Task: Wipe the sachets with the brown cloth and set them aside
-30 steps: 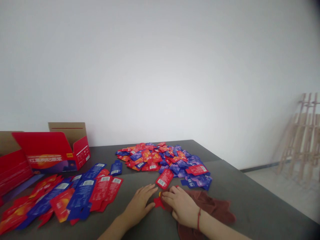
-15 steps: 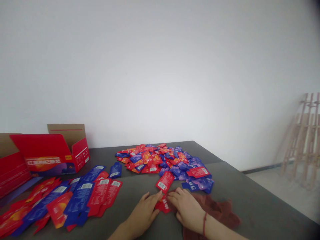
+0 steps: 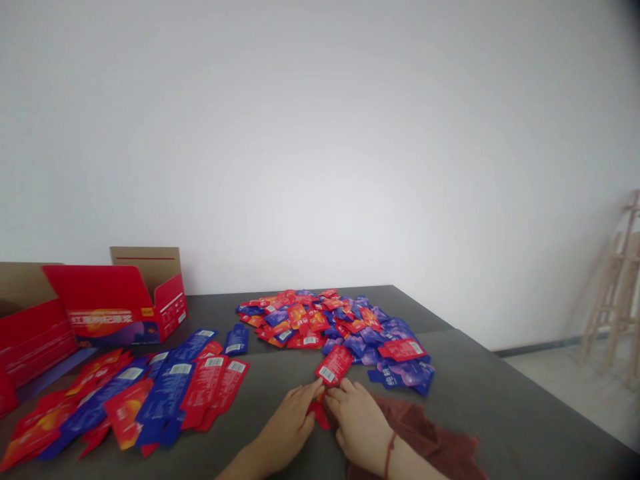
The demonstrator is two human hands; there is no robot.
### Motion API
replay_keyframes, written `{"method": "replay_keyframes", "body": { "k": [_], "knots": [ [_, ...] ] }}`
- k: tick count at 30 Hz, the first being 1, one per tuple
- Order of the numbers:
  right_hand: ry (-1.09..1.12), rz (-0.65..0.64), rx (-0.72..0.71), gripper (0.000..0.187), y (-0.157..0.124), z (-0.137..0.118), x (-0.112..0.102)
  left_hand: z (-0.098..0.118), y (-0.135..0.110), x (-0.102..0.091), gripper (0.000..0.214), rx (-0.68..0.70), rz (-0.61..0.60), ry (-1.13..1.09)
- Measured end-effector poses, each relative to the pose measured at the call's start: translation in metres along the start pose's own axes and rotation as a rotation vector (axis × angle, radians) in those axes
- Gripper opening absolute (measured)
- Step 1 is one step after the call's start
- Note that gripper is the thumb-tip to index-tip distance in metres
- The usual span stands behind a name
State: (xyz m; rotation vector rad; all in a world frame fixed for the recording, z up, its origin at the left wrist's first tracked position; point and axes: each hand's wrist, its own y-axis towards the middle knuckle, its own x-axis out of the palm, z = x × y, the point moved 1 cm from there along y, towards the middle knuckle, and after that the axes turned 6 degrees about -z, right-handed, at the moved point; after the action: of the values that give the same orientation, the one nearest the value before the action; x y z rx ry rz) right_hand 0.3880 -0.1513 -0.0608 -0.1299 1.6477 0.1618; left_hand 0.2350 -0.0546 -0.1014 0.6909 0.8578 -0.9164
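Observation:
A red sachet lies on the dark table between my two hands, mostly covered by them. My left hand holds its left side down, thumb and forefinger at its edges. My right hand, with a red cord round the wrist, presses a brown cloth against the sachet's right side; most of the cloth trails out to the right, crumpled. Just beyond my fingertips rests another red sachet, its barcode facing up. Behind it is a heap of red and purple sachets.
To the left, red and blue sachets lie overlapping in a spread. An open red carton stands behind them, with a second open box beside it. A white wall rises behind the table; wooden frames stand on the right.
The view has shifted slightly left, so the table's contents appear further right. My right hand has moved left with the cloth, nearer my left hand, covering more of the sachet.

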Motion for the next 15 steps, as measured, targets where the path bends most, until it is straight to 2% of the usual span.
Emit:
{"method": "replay_keyframes", "body": {
  "k": [5, 8, 11, 15],
  "knots": [
    [0.087, -0.008, -0.114, 0.048, -0.012, 0.008, 0.0, 0.0, 0.001, 0.003, 0.057, 0.023, -0.052, 0.157],
    [0.091, 0.034, 0.018, 0.049, -0.023, 0.023, 0.002, 0.002, 0.001, 0.001, 0.051, 0.042, -0.066, 0.183],
    [0.035, 0.075, 0.207, 0.046, -0.018, 0.028, 0.003, 0.004, 0.001, -0.001, 0.052, 0.043, -0.062, 0.172],
    [0.002, 0.032, 0.181, 0.037, 0.005, 0.005, 0.002, 0.005, 0.001, -0.003, 0.055, 0.007, -0.077, 0.158]
  ]
}}
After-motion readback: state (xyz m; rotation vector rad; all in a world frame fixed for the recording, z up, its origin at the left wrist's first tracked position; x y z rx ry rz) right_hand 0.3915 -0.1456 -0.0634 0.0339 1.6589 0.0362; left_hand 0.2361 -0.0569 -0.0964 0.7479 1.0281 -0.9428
